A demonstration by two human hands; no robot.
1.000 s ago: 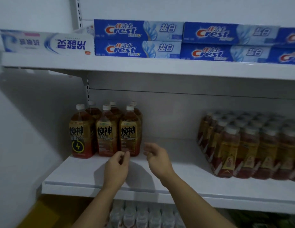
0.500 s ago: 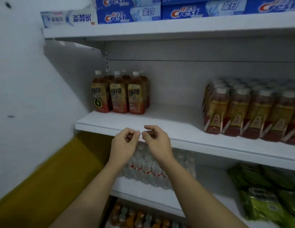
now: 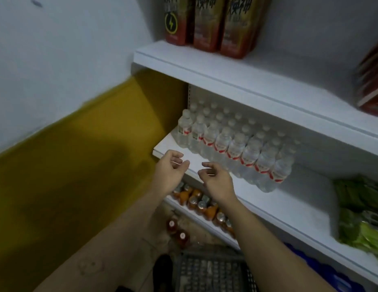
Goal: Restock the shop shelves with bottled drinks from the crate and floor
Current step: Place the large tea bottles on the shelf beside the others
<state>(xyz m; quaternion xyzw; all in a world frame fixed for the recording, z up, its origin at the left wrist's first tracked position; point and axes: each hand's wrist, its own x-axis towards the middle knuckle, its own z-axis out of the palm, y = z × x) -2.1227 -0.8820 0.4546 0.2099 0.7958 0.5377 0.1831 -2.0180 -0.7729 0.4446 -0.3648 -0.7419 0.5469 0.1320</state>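
Observation:
My left hand (image 3: 170, 168) and my right hand (image 3: 215, 179) hang side by side in front of the water-bottle shelf (image 3: 274, 209), fingers loosely curled, holding nothing. Brown tea bottles with gold labels (image 3: 209, 22) stand at the left end of the upper shelf (image 3: 257, 79). Two brown bottles with white caps (image 3: 177, 230) stand on the floor below, beside a grey plastic crate (image 3: 211, 270) at the bottom of the view. Whatever the crate holds cannot be made out.
Several clear water bottles (image 3: 232, 144) fill the middle shelf, with green packets (image 3: 365, 220) to their right. Orange drink bottles (image 3: 203, 205) line the lower shelf. A shrink-wrapped bottle pack (image 3: 371, 85) sits upper right. A white and yellow wall (image 3: 63, 144) closes the left side.
My view has tilted down from the tea-bottle shelf toward the floor and crate. Both hands have pulled back from the upper shelf, lowered together and stayed free of any object.

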